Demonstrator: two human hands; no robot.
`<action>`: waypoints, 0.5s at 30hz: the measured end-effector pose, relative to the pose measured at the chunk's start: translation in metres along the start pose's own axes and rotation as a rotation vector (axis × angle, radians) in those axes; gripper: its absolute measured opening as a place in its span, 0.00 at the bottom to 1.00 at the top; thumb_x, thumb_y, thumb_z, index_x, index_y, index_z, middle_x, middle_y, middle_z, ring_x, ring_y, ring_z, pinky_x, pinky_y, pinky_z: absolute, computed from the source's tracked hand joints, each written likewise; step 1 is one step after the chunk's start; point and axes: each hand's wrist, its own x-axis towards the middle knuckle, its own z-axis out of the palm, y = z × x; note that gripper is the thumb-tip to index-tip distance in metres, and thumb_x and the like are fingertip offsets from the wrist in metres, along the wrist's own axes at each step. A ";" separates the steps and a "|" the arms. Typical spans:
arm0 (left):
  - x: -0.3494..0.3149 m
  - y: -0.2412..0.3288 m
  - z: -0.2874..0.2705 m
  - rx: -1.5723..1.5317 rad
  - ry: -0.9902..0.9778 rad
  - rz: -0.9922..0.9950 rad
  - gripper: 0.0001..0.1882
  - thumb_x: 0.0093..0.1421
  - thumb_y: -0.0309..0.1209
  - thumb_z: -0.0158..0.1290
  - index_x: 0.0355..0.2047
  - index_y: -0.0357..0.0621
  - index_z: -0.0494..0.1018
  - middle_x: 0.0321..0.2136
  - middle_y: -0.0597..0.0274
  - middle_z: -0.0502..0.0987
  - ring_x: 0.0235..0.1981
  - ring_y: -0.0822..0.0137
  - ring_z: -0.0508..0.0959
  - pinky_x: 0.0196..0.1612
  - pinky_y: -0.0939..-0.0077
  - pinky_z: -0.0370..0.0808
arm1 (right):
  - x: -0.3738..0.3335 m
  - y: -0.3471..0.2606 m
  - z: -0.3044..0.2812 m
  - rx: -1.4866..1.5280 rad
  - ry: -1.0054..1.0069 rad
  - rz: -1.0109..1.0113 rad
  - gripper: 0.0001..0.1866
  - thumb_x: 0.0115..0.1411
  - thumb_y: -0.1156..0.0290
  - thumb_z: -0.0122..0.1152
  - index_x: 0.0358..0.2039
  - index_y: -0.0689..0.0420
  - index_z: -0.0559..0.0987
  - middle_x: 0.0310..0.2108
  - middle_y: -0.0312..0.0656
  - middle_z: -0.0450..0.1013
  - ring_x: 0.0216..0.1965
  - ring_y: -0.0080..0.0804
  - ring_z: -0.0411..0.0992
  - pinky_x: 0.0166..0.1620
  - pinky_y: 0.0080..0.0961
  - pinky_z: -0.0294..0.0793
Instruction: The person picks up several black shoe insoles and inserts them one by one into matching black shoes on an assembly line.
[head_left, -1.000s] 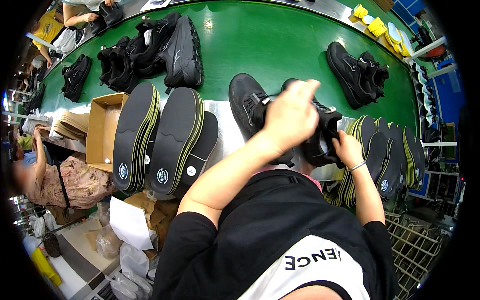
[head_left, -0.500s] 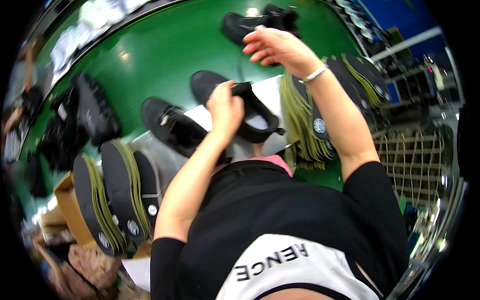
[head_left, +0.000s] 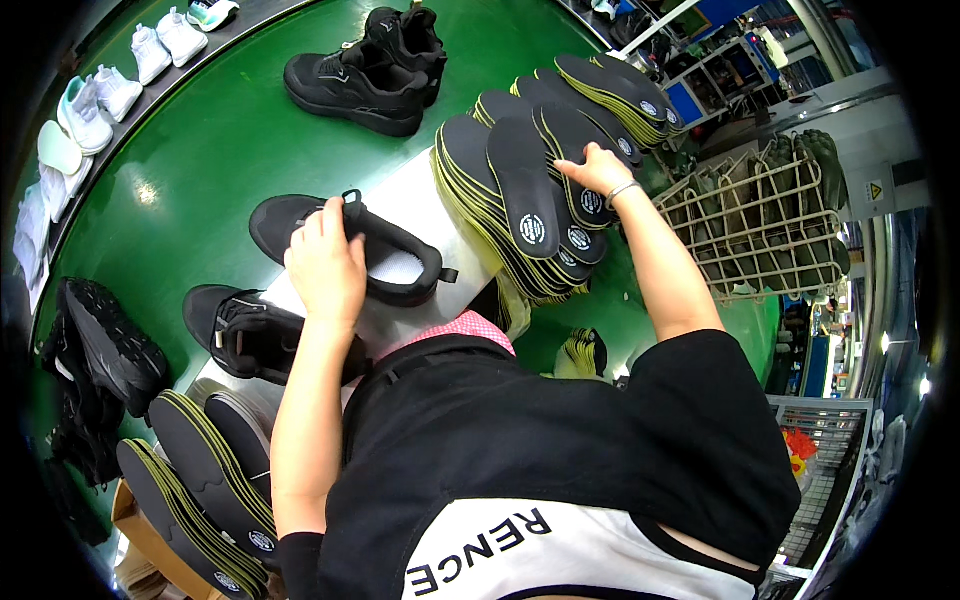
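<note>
My left hand (head_left: 328,265) grips a black shoe (head_left: 408,238) by its tongue, with the pull loop standing up beside my fingers. The shoe's opening faces me and a white lining shows inside. A second black shoe (head_left: 250,330) lies to its left, partly hidden by my left forearm. On the right, my right hand (head_left: 600,172) is at a stack of black insoles with yellow-green edges (head_left: 475,205). Its thumb and fingers close on the edge of one insole (head_left: 580,135). Another insole (head_left: 522,185) lies loosely on top, its round white print showing.
Two black shoes (head_left: 365,85) stand on the green table (head_left: 190,150) further off. More black shoes (head_left: 110,350) lie at the left. Insole stacks (head_left: 205,475) stand at lower left. White shoes (head_left: 85,112) line a far belt; a wire basket (head_left: 760,225) is at right.
My right hand has come down from the air onto the insole stack at the right. My left hand stays on the shoe. The whole view has swung to the right.
</note>
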 end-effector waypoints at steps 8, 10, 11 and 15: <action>0.010 -0.026 0.000 -0.475 0.019 -0.254 0.15 0.49 0.33 0.49 0.36 0.41 0.69 0.23 0.51 0.74 0.27 0.56 0.75 0.33 0.69 0.69 | 0.030 0.023 0.023 0.064 0.107 0.051 0.40 0.36 0.45 0.62 0.43 0.62 0.64 0.43 0.54 0.66 0.46 0.45 0.65 0.46 0.38 0.63; 0.010 -0.039 0.009 -0.586 0.011 -0.296 0.15 0.48 0.34 0.50 0.35 0.40 0.70 0.24 0.51 0.74 0.28 0.57 0.75 0.34 0.70 0.69 | 0.029 0.022 0.012 0.111 0.170 -0.008 0.36 0.34 0.51 0.65 0.38 0.67 0.67 0.39 0.56 0.68 0.42 0.44 0.67 0.44 0.31 0.66; 0.011 -0.047 0.015 -0.649 0.007 -0.314 0.15 0.48 0.34 0.50 0.35 0.40 0.70 0.25 0.51 0.74 0.28 0.57 0.75 0.34 0.70 0.69 | 0.022 0.018 0.004 0.147 0.197 -0.020 0.33 0.35 0.52 0.64 0.36 0.65 0.69 0.37 0.55 0.69 0.41 0.45 0.68 0.43 0.32 0.66; 0.016 -0.043 0.007 -0.500 -0.054 -0.291 0.18 0.46 0.37 0.47 0.35 0.37 0.70 0.31 0.50 0.73 0.34 0.59 0.74 0.38 0.71 0.69 | -0.006 0.013 -0.035 0.550 0.368 -0.283 0.18 0.49 0.54 0.54 0.26 0.59 0.72 0.21 0.38 0.69 0.25 0.29 0.69 0.29 0.22 0.64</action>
